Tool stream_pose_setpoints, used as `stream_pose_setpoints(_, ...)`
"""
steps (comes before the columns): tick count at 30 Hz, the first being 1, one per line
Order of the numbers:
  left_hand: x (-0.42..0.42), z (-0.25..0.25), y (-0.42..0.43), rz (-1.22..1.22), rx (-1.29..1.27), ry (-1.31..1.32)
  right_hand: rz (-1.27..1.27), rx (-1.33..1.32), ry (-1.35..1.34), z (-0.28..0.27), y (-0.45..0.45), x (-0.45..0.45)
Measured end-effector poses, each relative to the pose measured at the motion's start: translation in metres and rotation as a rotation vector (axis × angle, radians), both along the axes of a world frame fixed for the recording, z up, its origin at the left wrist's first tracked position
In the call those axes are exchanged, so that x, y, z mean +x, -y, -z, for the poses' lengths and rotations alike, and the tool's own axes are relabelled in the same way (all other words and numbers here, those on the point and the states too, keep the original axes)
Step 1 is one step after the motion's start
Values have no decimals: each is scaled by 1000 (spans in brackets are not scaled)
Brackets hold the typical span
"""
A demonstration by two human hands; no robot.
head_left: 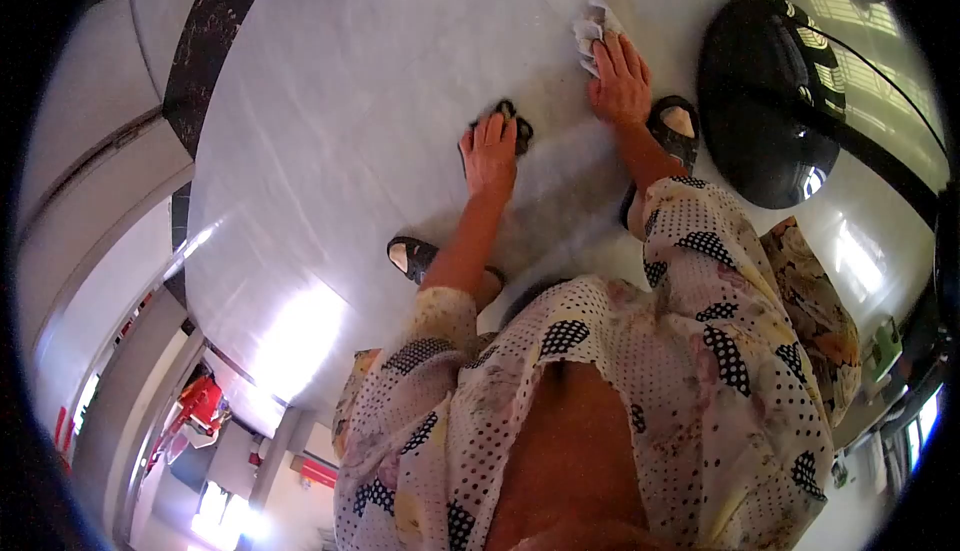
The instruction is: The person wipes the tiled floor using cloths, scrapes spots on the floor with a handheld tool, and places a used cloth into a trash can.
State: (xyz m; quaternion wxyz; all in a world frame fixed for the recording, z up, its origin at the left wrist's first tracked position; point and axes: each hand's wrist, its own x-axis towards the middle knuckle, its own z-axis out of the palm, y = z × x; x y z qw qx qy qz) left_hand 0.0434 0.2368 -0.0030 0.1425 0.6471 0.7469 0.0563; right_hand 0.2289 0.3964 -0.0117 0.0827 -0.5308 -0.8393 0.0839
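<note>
The left hand [489, 157] is low over the floor [360, 101], its fingers bent down and slightly spread on a small black thing [508, 110]; part of that thing shows past the fingertips and to the right of them, lying on the floor well in from the floor's left edge; whether the fingers grip it or only press on it, I cannot tell, and its exact kind is unclear.

The right hand [621, 81] is farther forward and to the right, its fingers nearly straight and close together, laid over a crumpled white cloth [597, 21] with grey and brownish marks; the cloth is on the floor, sticking out ahead of the fingers and to their left; how tightly it is held, I cannot tell.

The two hands are apart, with bare floor between them; a black sandal [672, 148] is just beside the right wrist, and another sandal [424, 259] is next to the left forearm; a round black base [750, 111] stands to the right of the right hand, with a thin cord [880, 73] running past it; a dark border [207, 56] runs along the floor's left edge; a dotted blouse [600, 316] fills the near side.
</note>
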Motion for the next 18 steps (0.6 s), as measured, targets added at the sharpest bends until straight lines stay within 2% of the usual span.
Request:
stream_pose_setpoints(4, -2, 6, -29, -67, 82, 27, -7, -8, 23, 8, 2, 5)
stream_pose_setpoints(7, 12, 5, 5, 0, -127, 2, -8, -11, -2, 8, -2, 5)
stream_pose_setpoints(8, 15, 0, 21, 27, -140, 97, -11, -9, -19, 7, -2, 4)
stream_pose_setpoints(10, 35, -11, 45, 81, -324, 137, -8, -11, 4, 6, 0, 4)
stream_pose_setpoints(13, 66, -15, 90, 314, -73, 191, -21, 17, 18, 9, -4, 3)
stream_pose_setpoints(18, 92, 0, 49, 547, 26, 155, -31, 51, -24, 12, -5, 6)
